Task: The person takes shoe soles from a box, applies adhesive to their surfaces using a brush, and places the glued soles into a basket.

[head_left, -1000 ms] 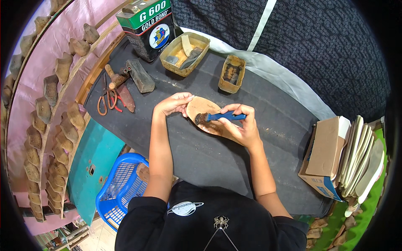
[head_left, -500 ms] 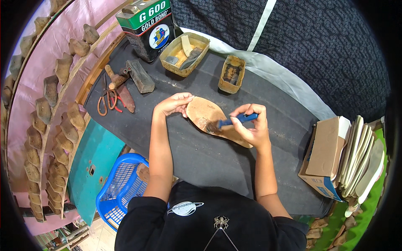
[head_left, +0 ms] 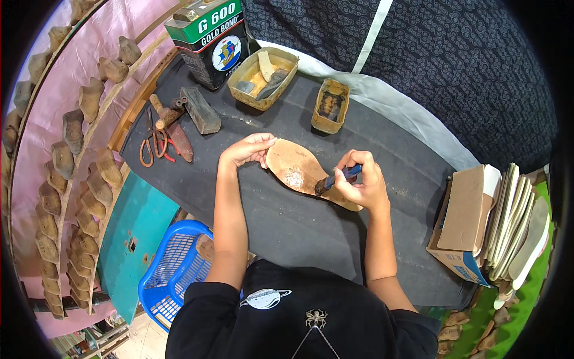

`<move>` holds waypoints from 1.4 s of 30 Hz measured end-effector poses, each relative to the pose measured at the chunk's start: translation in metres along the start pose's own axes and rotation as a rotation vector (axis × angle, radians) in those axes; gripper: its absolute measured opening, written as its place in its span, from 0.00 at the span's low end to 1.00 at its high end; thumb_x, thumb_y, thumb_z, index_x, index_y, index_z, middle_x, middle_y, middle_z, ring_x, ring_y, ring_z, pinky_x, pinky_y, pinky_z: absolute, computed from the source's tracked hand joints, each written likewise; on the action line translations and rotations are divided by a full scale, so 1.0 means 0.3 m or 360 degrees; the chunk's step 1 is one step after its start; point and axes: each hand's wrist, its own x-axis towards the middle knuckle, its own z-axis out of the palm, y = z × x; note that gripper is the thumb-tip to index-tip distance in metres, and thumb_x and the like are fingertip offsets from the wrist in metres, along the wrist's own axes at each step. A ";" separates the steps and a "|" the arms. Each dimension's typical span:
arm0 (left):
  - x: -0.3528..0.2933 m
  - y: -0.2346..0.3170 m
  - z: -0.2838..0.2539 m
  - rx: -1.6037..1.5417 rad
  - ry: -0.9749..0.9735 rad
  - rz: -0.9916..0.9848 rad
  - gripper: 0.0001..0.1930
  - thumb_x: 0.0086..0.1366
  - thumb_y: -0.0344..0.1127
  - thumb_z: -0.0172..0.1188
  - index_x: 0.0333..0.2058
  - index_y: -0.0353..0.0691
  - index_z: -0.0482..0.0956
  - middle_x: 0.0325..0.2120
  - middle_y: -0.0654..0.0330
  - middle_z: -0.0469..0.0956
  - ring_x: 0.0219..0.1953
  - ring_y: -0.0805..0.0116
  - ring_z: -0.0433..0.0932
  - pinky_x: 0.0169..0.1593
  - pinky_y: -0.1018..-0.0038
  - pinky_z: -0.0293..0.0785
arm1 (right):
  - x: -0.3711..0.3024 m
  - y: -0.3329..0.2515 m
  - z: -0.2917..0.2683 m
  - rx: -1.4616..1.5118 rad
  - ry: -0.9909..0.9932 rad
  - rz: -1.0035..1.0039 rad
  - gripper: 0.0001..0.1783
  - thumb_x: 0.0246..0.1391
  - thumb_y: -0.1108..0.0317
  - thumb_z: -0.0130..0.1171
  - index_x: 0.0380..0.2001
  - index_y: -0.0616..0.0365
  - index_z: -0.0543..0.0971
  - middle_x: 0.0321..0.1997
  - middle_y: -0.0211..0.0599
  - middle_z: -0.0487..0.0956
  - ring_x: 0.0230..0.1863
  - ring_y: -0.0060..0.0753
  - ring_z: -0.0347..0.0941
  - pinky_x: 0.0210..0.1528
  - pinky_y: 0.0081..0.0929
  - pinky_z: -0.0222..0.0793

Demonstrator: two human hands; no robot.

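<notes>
Since a moment ago my right hand (head_left: 360,182) has slid the brush (head_left: 338,178) from the sole's (head_left: 299,172) near end toward its middle, and more of the tan sole now shows. It lies flat on the dark mat (head_left: 287,221), toe toward the upper left, with a pale wet patch at its centre. My left hand (head_left: 248,149) rests on the toe end, fingers curled and pressed on its edge to steady it. My right hand is closed in a fist round the blue handle, bristles touching the sole; my fingers hide most of the handle, and the sole's heel end is covered by that hand.

A rectangular can (head_left: 210,37) stands at the mat's far edge, green on top with a white and blue panel below; its top is cut off by the rim. Beside it sit two open yellowish trays (head_left: 263,78), whose contents I cannot make out clearly. A brown cardboard box (head_left: 465,224) with a blue lower edge sits at the right, thin pale sheets (head_left: 514,221) stacked upright against it. Scissors (head_left: 154,143) lie at the left, and a blue basket (head_left: 173,269) is partly hidden under my arm.
</notes>
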 end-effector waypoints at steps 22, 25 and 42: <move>-0.004 0.002 0.000 0.0027 0.0023 0.0001 0.13 0.59 0.45 0.49 0.31 0.39 0.68 0.19 0.66 0.71 0.17 0.80 0.71 0.22 0.85 0.70 | 0.014 0.008 0.016 0.0181 0.0207 -0.0010 0.15 0.36 0.77 0.58 0.27 0.58 0.63 0.18 0.32 0.71 0.16 0.25 0.68 0.18 0.18 0.63; 0.009 -0.003 -0.009 0.0003 -0.0027 0.0009 0.12 0.60 0.43 0.48 0.33 0.40 0.67 0.21 0.67 0.70 0.19 0.81 0.71 0.22 0.84 0.71 | 0.037 0.046 0.001 0.0578 0.0514 -0.0029 0.18 0.39 0.79 0.57 0.30 0.57 0.60 0.25 0.37 0.72 0.27 0.25 0.70 0.28 0.20 0.66; 0.004 0.004 0.024 -0.0048 0.0101 0.0036 0.12 0.61 0.43 0.46 0.36 0.42 0.67 0.23 0.69 0.70 0.21 0.81 0.71 0.25 0.84 0.69 | 0.125 0.249 0.100 0.0140 0.0940 0.0276 0.16 0.48 0.77 0.52 0.36 0.59 0.57 0.37 0.43 0.70 0.35 0.25 0.69 0.36 0.20 0.69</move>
